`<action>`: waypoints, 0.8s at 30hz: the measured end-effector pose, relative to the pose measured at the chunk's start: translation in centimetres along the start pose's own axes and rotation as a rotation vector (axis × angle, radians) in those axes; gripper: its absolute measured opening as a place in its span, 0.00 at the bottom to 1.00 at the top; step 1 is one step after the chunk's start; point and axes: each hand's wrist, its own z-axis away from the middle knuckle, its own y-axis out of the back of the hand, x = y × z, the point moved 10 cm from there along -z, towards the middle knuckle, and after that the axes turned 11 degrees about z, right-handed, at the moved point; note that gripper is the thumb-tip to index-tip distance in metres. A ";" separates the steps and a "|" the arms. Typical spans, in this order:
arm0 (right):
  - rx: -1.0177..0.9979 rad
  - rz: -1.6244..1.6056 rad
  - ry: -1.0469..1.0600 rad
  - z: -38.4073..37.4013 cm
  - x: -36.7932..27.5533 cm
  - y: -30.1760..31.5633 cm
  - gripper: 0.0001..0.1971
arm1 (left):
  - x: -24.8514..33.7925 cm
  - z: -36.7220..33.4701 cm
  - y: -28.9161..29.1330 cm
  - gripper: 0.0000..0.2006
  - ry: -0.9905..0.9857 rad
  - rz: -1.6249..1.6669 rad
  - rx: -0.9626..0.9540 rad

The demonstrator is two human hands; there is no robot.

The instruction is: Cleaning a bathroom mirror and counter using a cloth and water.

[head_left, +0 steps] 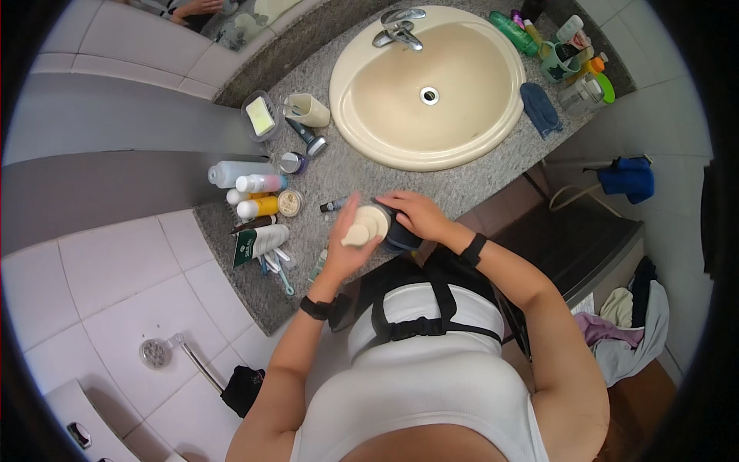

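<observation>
At the near edge of the counter my left hand [348, 245] is closed around a cream-coloured bottle with a round stepped top [372, 223]. My left fingers are slightly smeared by motion. Just right of it, my right hand [419, 215] curls over a dark soft pouch [400, 236], its fingertips reaching toward the bottle. The pouch lies against the front edge, partly hidden under the hand. A small dark tube [333, 205] is beside my left fingers. Partly behind my left wrist lies a pale green tube [318, 264].
An oval cream sink [400, 158] with a chrome faucet [399, 35] is set in the grey counter. Several bottles, a jar [290, 202] and a soap dish [260, 115] crowd the left end. A dark blue cloth [540, 110] and a toiletries cup [557, 68] stand right.
</observation>
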 end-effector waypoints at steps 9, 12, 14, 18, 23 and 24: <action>-0.035 0.023 0.062 -0.9 -4.2 3.7 0.27 | -1.5 0.7 -0.2 0.43 0.161 0.105 0.004; -0.053 -0.036 0.019 -0.7 -3.6 2.5 0.27 | 0.2 0.7 0.4 0.43 0.025 -0.110 0.037; -0.021 -0.049 0.017 -0.1 -0.8 0.8 0.26 | -1.5 1.2 -0.7 0.44 0.131 -0.008 -0.049; -0.138 0.008 0.005 0.6 3.6 -2.3 0.25 | -1.5 1.3 -0.9 0.41 0.148 0.121 -0.059; -0.062 0.094 0.004 -1.4 -0.8 3.5 0.25 | 0.1 1.3 0.4 0.38 0.175 -0.157 0.004; -0.056 0.070 0.034 -1.6 -2.5 4.4 0.25 | -0.1 1.4 0.7 0.38 0.174 -0.158 0.009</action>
